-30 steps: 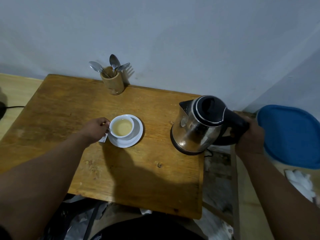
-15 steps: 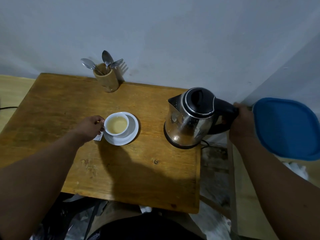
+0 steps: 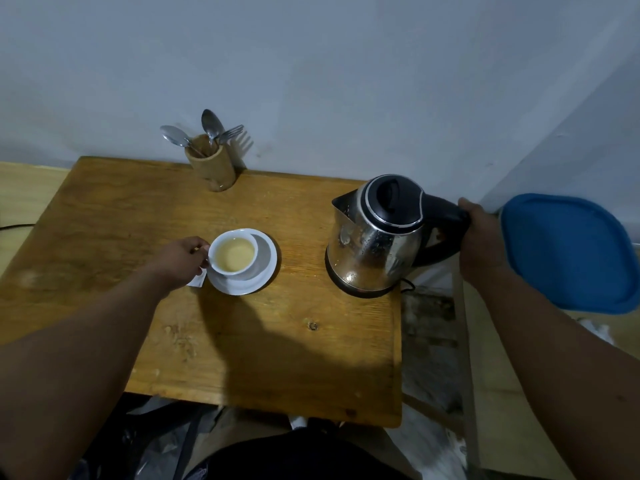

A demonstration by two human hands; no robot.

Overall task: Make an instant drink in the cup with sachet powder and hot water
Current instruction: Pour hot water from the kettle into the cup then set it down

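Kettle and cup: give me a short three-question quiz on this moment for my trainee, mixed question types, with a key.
1. True or false: the kettle stands upright on the table, lid closed.
2. Multiple choice: the left hand is at
A. the cup's handle
B. the spoon holder
C. the kettle's lid
3. Fill in: the right hand grips the kettle's ____.

Key
1. True.
2. A; the cup sits on its saucer and holds pale liquid.
3. Handle.
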